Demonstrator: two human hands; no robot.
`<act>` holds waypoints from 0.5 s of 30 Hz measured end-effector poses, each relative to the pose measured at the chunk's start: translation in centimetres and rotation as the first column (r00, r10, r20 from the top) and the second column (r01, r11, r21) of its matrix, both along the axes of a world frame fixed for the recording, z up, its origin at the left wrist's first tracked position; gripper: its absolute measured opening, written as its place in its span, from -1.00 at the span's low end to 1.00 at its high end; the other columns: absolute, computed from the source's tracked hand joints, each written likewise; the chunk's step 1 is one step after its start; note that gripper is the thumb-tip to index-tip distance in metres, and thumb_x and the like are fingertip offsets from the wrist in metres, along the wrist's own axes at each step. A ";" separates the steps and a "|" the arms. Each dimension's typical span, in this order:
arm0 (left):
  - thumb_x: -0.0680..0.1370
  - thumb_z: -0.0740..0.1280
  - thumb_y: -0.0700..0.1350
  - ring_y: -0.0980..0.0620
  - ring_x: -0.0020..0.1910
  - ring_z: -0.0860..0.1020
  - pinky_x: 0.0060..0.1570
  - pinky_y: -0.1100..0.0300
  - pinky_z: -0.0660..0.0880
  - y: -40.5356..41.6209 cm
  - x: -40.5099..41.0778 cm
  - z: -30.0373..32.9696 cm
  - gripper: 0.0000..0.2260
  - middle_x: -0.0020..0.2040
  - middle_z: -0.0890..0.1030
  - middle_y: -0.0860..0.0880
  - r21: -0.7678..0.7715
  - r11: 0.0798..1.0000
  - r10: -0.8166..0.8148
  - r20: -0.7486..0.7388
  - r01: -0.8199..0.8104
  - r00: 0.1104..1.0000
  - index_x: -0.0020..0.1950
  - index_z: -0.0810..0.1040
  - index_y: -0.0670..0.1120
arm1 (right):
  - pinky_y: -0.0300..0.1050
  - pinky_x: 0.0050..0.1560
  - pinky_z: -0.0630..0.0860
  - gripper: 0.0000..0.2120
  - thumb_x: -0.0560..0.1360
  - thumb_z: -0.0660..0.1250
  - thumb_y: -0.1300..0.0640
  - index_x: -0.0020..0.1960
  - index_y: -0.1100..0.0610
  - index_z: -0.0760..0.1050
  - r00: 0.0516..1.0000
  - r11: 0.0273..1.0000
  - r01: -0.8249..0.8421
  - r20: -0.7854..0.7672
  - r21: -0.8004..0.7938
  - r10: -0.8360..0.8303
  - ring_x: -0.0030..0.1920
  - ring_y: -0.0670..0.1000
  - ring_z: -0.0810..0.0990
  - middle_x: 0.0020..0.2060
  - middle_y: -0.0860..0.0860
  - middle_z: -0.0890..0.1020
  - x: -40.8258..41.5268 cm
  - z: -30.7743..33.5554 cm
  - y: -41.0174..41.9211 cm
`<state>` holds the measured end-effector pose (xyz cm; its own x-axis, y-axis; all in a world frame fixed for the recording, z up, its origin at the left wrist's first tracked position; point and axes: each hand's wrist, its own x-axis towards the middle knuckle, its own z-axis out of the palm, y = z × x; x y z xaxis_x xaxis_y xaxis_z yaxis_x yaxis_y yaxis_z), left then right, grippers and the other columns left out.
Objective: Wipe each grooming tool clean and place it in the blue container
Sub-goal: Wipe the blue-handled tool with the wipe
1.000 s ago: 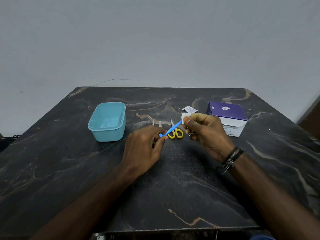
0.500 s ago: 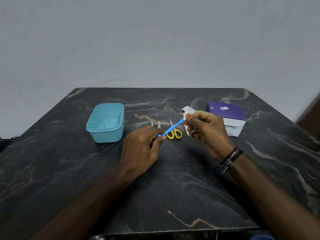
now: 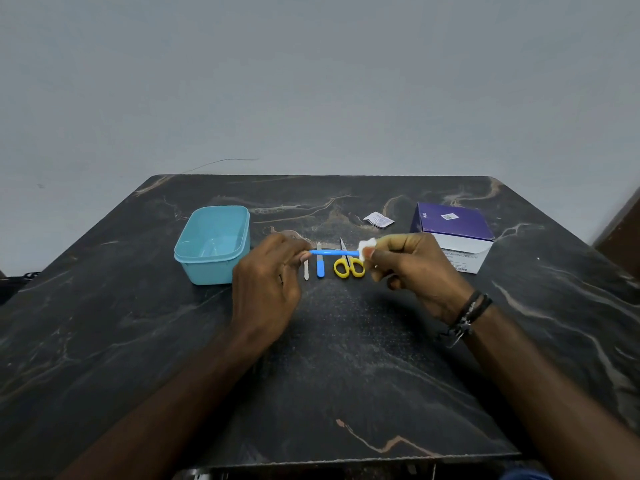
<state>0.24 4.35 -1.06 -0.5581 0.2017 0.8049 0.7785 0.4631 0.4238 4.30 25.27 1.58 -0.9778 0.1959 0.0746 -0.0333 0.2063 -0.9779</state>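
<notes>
**Inspector:** Head view, sole camera. State of the hands?

**Assistant:** The left hand [image 3: 266, 285] pinches one end of a slim blue tool [image 3: 334, 253], held level above the table [image 3: 346, 375]. The right hand [image 3: 412, 268] pinches a white wipe [image 3: 366, 247] around the tool's other end.

**Inspector:** The container?

**Assistant:** The blue container [image 3: 214, 247] stands at nine o'clock from the hands, just beside the left one. Nothing can be made out inside it.

**Inspector:** Items outstanding?

**Assistant:** On the table at twelve o'clock from the hands: a pale file [image 3: 306, 271], a blue-handled file [image 3: 320, 266], yellow scissors [image 3: 349, 266]. Anything behind the right hand cannot be told. A torn sachet [image 3: 378, 220] and a purple box [image 3: 452, 233] lie at one to two o'clock.

**Inspector:** Finding?

**Assistant:** Judged early: first tool under wiping, none deposited
</notes>
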 end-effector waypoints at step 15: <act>0.56 0.36 -0.13 0.20 -0.49 0.44 -0.47 0.25 0.40 1.5 0.7 -1.0 -0.90 -0.37 0.53 0.16 0.122 0.983 -0.152 0.126 0.137 0.980 0.06 0.60 -0.03 | -0.26 -0.40 0.36 -0.84 0.54 0.36 0.20 -0.11 0.28 0.64 0.986 0.990 0.022 -0.161 -0.140 -0.044 -0.37 -0.08 0.52 -0.31 0.09 0.64 -0.1 -0.7 -1.9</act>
